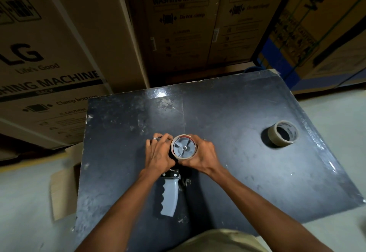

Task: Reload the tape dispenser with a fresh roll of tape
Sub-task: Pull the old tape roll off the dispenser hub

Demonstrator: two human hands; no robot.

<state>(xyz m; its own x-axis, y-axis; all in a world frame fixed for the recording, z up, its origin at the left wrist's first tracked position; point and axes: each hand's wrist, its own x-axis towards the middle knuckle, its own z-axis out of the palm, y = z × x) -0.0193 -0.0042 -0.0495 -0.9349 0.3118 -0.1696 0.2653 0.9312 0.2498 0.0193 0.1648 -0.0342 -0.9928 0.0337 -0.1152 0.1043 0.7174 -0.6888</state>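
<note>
A tape dispenser with a grey ribbed handle (168,196) lies flat on the dark table (247,172), handle pointing toward me. A thin roll of tape (184,147) sits around its grey spoked hub. My right hand (202,156) wraps the right side of that roll. Fingers of my left hand (158,153), which wears a ring, press the roll's left side and cover the dispenser's front end. A second, brownish tape roll (282,134) rests by itself far to the right on the table.
Large cardboard washing machine boxes (49,57) stand close behind and left of the table. More boxes (316,24) rise at the back right. A flattened carton (63,186) lies on the floor at the left.
</note>
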